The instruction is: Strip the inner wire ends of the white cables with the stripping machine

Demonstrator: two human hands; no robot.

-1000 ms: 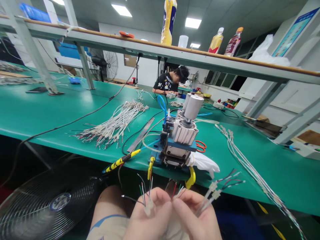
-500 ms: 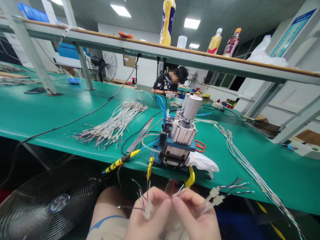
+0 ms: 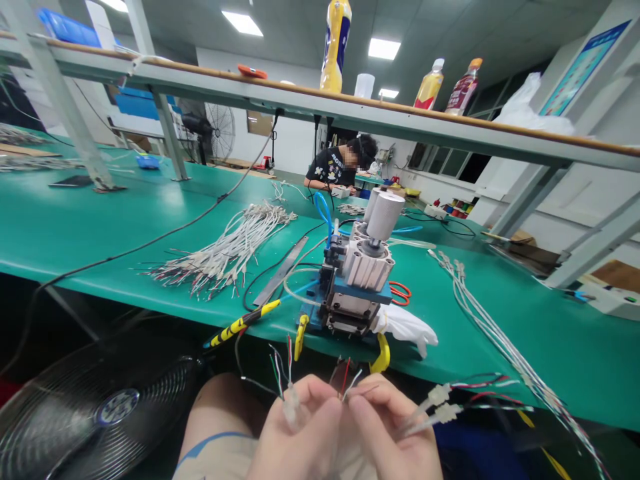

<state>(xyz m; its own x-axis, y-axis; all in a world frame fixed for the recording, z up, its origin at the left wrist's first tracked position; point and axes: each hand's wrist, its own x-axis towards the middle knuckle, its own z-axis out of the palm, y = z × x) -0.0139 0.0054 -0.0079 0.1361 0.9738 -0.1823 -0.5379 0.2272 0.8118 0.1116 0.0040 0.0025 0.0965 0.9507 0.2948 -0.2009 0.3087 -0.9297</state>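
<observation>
My left hand [image 3: 295, 437] and my right hand [image 3: 387, 433] are together at the bottom centre, below the table edge. Both pinch white cables whose thin coloured wire ends [image 3: 345, 377] stick up between my fingertips. One more cable end [image 3: 285, 373] fans out above my left hand. Two cable ends [image 3: 443, 403] with white sleeves stick out to the right of my right hand. Just beyond my hands, a small pneumatic press [image 3: 363, 280] on a blue base stands on the green table [image 3: 75, 227].
A pile of white cables [image 3: 225, 250] lies left of the press, a long cable bundle [image 3: 495, 333] to its right. Orange scissors [image 3: 400, 291] and a white cloth [image 3: 405, 323] lie beside the press. A floor fan [image 3: 95, 407] is at lower left. Another person [image 3: 340, 167] sits far behind.
The two sleeved cable ends on the right have swung lower and further right. The wire ends over my left hand have shifted slightly. My hands stay together.
</observation>
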